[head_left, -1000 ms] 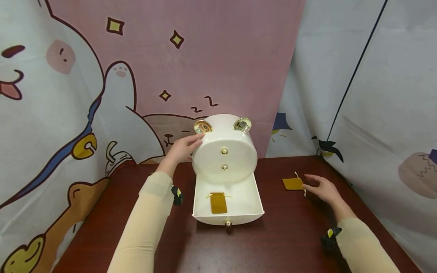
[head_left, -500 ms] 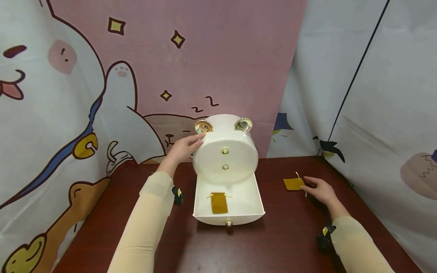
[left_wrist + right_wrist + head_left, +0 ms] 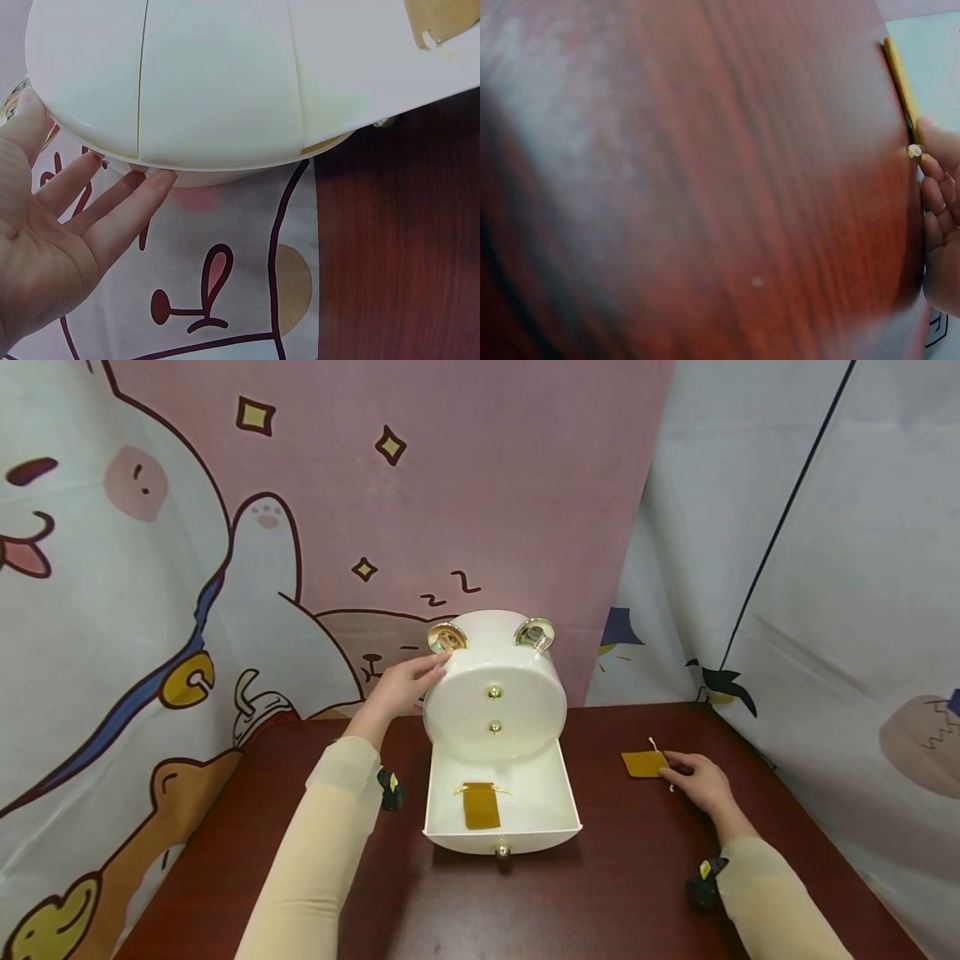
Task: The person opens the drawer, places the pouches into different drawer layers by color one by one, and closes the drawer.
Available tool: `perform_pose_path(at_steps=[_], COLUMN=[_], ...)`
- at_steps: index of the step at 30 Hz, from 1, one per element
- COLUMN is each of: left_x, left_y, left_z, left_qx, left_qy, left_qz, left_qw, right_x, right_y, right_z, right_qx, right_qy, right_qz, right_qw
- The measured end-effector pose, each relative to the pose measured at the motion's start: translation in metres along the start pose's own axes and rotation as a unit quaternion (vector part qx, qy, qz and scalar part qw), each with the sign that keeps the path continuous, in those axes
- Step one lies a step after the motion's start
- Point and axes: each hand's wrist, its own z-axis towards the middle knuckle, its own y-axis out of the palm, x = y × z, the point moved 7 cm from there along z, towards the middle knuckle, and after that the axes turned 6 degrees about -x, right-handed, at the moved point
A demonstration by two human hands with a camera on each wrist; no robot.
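A white rounded storage box (image 3: 495, 714) with gold ear-shaped knobs stands on the table, its bottom drawer (image 3: 536, 814) pulled out. One mustard-yellow drawstring pouch (image 3: 481, 806) lies in the drawer. My left hand (image 3: 401, 687) rests against the box's upper left side. In the left wrist view, the fingertips (image 3: 166, 177) touch the rim of the box with fairly straight fingers. Right of the box, a second mustard drawstring pouch (image 3: 642, 764) lies on the table. My right hand (image 3: 703, 781) pinches its drawstring end between thumb and finger, also seen in the right wrist view.
The dark red-brown table (image 3: 600, 893) runs back to a cartoon-printed cloth backdrop (image 3: 517, 485). A pale cloth (image 3: 847, 610) hangs along the right side. The drawer's gold knob (image 3: 502, 852) juts toward me.
My right hand has shifted slightly left and its fingers have closed on the pouch's drawstring end. The left hand, the box and the drawer stay where they were.
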Motion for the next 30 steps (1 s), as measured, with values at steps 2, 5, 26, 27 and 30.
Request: perform_pose_path(at_steps=[2, 5, 26, 27, 30], left_x=[0.000, 0.000, 0.002, 0.002, 0.001], left_y=[0.000, 0.000, 0.001, 0.001, 0.001], left_z=[0.000, 0.000, -0.002, -0.002, -0.002], left_qx=[0.001, 0.000, -0.003, -0.003, -0.002], left_qy=[0.000, -0.001, -0.006, -0.007, -0.008], left_qz=[0.001, 0.003, 0.000, -0.002, -0.005], left_qw=[1.0000, 1.0000, 1.0000, 1.0000, 0.9999], right_x=[-0.001, -0.001, -0.007, -0.008, -0.013], right_y=[0.000, 0.001, 0.004, 0.005, 0.006], right_z=[-0.001, -0.002, -0.011, -0.012, -0.014], right_qx=[0.006, 0.008, 0.046, 0.046, 0.047], right_qy=[0.002, 0.004, -0.020, -0.020, -0.023], right_qz=[0.002, -0.006, -0.003, -0.002, 0.003], right_qw=[1.000, 1.000, 0.999, 0.999, 0.999])
